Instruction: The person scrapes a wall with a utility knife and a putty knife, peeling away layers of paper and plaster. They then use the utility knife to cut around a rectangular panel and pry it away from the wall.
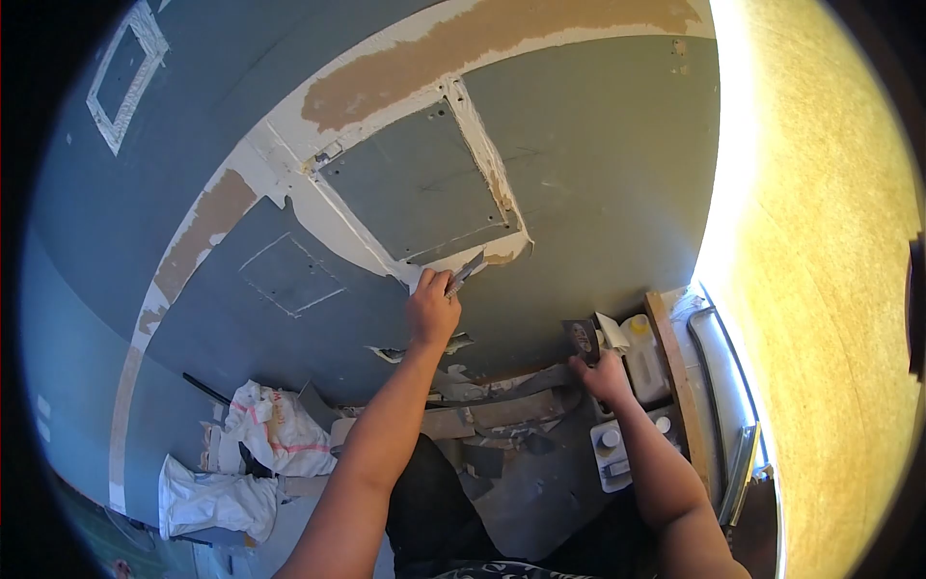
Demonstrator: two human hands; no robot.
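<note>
My fisheye view bends everything and ends in black corners. Hard light burns in from the right, blowing out the yellow wall point(820, 241) edge. The grey wall point(598, 183) dims leftward, softly focused.

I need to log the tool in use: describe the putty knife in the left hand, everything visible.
The putty knife is a small scraper with a flat, greyish metal-looking blade; its handle is mostly hidden inside the left hand, which grips it. The blade angles up and to the right, its edge against the grey wall at the lower corner of a square patch outlined in white filler. The blade looks smeared with pale compound, though it is too small to tell more. Nothing but the hand and the wall touches it.
</note>
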